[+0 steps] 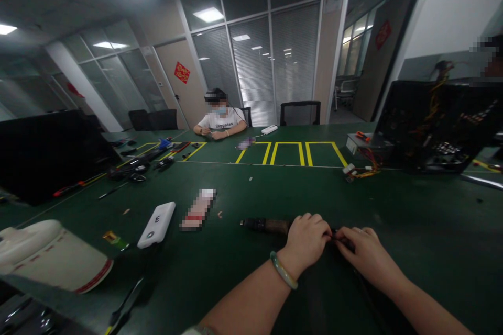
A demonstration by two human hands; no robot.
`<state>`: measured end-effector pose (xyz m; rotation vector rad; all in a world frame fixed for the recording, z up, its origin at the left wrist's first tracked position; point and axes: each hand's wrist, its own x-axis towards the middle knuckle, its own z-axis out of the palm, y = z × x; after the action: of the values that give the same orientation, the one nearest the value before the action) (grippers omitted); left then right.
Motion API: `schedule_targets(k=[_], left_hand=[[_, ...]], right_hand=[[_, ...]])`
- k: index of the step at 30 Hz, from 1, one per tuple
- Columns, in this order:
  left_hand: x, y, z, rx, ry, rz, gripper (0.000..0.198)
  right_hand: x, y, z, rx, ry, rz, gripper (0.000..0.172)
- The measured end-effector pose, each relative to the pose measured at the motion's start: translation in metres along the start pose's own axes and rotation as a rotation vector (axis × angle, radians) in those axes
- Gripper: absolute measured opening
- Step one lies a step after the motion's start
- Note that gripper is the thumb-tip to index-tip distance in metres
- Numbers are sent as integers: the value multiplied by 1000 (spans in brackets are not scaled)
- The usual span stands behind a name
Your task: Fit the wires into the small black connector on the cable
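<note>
My left hand (307, 239), with a green bangle on its wrist, is curled over a dark rod-shaped tool (265, 225) that lies on the green table (412, 209). The tool's left end sticks out past my fingers. My right hand (363, 252) meets the left at the fingertips, pinching the tool's dark right end. A black cable (367, 296) runs from there toward me. What the fingertips hold is too small to name exactly.
A white power bank (157, 224) and a blurred packet (198, 209) lie to the left. A white bag (47, 256) sits at the near left. An open computer case (436, 125) stands at the right, tools (137, 165) at the left. Another person (220, 118) sits across.
</note>
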<state>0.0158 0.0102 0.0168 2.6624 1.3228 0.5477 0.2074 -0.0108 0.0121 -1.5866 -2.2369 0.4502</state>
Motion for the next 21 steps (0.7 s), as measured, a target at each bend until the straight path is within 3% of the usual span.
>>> schedule_targets(k=[13,21], left_hand=[[-5,-3,-3,2,13,65,18],[-6,0,-3,25,33,39,9]], right_hand=[[2,4,7,37,-5,44,18],[2,4,9,157,7,71,24]])
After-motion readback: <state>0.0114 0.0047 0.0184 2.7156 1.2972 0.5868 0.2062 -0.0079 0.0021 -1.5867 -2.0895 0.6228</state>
